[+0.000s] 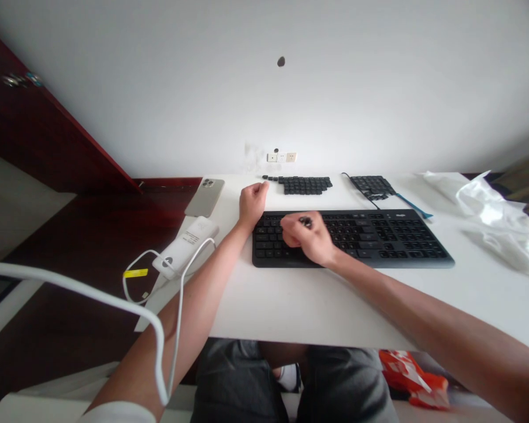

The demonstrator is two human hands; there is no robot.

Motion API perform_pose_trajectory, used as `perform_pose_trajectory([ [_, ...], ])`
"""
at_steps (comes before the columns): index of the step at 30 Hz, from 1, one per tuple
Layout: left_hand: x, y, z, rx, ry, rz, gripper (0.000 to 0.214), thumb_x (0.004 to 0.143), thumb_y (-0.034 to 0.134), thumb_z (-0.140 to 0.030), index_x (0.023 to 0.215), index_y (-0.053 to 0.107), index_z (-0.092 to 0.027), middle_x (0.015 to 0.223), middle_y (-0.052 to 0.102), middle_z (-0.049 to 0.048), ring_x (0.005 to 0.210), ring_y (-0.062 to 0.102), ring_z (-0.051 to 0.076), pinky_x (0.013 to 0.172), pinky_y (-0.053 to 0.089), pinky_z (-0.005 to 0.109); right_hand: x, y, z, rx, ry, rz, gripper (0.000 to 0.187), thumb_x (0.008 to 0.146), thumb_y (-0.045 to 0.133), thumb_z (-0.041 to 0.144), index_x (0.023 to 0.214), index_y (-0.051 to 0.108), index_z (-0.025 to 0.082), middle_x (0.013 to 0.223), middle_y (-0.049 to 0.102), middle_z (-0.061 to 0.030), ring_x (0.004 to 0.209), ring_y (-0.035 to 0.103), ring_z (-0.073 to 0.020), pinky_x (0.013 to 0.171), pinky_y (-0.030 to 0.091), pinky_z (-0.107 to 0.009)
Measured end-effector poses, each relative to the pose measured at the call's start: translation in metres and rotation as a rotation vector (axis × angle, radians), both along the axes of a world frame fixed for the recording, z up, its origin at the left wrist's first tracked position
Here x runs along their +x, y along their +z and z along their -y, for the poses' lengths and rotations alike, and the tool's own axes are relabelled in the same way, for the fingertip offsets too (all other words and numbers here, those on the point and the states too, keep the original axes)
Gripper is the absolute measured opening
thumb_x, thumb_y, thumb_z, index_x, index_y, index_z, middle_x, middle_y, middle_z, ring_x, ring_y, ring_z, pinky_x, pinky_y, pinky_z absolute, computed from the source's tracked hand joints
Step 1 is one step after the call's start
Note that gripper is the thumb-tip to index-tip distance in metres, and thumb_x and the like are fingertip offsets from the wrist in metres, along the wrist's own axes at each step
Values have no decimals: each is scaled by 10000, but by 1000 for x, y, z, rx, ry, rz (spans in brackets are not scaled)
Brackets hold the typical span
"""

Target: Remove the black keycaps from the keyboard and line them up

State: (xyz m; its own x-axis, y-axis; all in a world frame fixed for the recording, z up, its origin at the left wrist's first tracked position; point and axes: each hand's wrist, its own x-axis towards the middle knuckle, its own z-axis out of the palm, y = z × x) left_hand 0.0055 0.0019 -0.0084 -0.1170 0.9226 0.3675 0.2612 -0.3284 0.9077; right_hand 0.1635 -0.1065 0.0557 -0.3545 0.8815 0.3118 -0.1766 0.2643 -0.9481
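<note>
A long black keyboard (405,235) lies on the white table. Its left part carries dark keycaps, while several key positions at the middle and right look bare with pale outlines. Over the left-middle keys, my right hand (306,238) is closed in a fist around a small dark object (306,222) whose kind I cannot make out. My left hand (252,207) is also closed, beyond the keyboard's upper left corner. Its fingertips are close to a short row of loose keycaps (271,178), and whatever they pinch is hidden. Behind the keyboard lies a block of loose keycaps (304,185).
Another group of keycaps (370,185) sits farther right beside a black cable (357,189) and a blue strip-like tool (414,205). At left are a phone (205,197) and a white power bank (187,244) with a white cable (154,320). Crumpled plastic (489,205) covers the right side.
</note>
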Motion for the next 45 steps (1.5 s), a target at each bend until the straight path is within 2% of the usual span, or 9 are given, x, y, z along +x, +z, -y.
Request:
perform_pose_trajectory([
  [4, 0, 2, 1, -1, 10, 5, 462, 931, 543, -400, 582, 307, -211, 575, 235, -45, 589, 267, 111, 579, 232, 279, -1, -7, -3, -21, 14, -36, 516, 965, 606, 365, 525, 383, 213, 497, 339, 52, 463, 284, -77, 462, 225, -273],
  [10, -1, 0, -1, -4, 15, -17, 474, 925, 547, -391, 576, 282, -212, 582, 217, -44, 591, 261, 112, 586, 223, 281, 13, -8, -13, 57, -157, -31, 528, 967, 589, 364, 521, 348, 221, 491, 307, 57, 454, 279, -81, 469, 228, -284],
  [13, -1, -1, -3, -15, 23, -28, 473, 921, 549, -397, 571, 291, -210, 578, 219, -43, 589, 268, 113, 583, 213, 284, 26, -10, -22, 154, -214, 198, 517, 981, 549, 392, 535, 356, 215, 511, 336, 47, 494, 303, -90, 506, 246, -291],
  [17, -1, 0, -2, -27, 1, -33, 481, 922, 555, -418, 576, 293, -210, 576, 223, -43, 586, 273, 113, 581, 211, 281, 46, 0, -29, 357, -65, 774, 401, 903, 663, 399, 602, 502, 189, 537, 412, 56, 537, 305, -88, 566, 265, -287],
  [22, -1, -1, -1, -33, -4, -32, 492, 927, 557, -440, 577, 298, -210, 570, 236, -43, 586, 277, 113, 579, 223, 274, 54, 6, -31, 265, 24, 1105, 338, 830, 748, 498, 715, 615, 209, 584, 563, 31, 546, 428, -110, 570, 300, -275],
  [32, -1, 0, 1, -32, -10, -43, 496, 921, 550, -483, 585, 310, -209, 566, 250, -49, 586, 277, 112, 579, 225, 267, 50, 1, -28, 291, -1, 1158, 351, 766, 799, 559, 728, 670, 234, 590, 608, 10, 534, 471, -141, 561, 300, -284],
  [36, -1, 4, 6, -36, 14, -118, 492, 925, 549, -470, 564, 347, -203, 538, 315, -48, 574, 308, 114, 581, 229, 263, 62, -7, -43, 396, -213, 1139, 433, 866, 657, 643, 743, 676, 229, 578, 598, -1, 544, 487, -151, 601, 320, -296],
  [40, 0, 21, 18, 29, 23, -379, 444, 953, 533, -427, 583, 459, -192, 545, 437, -34, 565, 370, 121, 603, 255, 263, 85, -20, -67, 383, -549, 1127, 373, 944, 554, 521, 785, 703, 218, 631, 643, -33, 578, 520, -168, 636, 334, -307],
  [45, 5, 51, 64, 125, -2, -703, 146, 938, 554, -251, 834, 647, -209, 817, 684, 23, 740, 599, 163, 721, 403, 274, 99, -32, -82, 316, -692, 1205, 370, 946, 530, 484, 793, 733, 215, 676, 692, -70, 639, 585, -206, 644, 344, -320],
])
